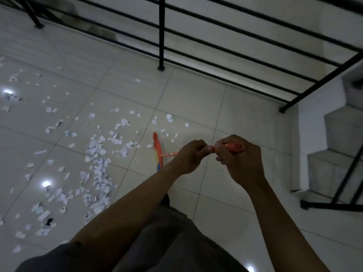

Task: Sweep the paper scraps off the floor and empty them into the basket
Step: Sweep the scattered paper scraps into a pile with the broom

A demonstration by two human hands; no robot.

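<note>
Both hands grip the orange handle of a broom. My left hand holds the handle lower down. My right hand grips its top end. The broom head, red with yellow and blue bristles, stands on the white floor tiles just beyond my left hand. White paper scraps lie strewn across the floor left of the broom head, thickest in a band running from the centre toward the lower left. Several loose scraps sit beyond the head. No basket is in view.
A black metal railing runs across the top of the view, with posts fixed to the floor. Grey stairs drop away at the right behind a black rail. My dark shorts fill the bottom middle.
</note>
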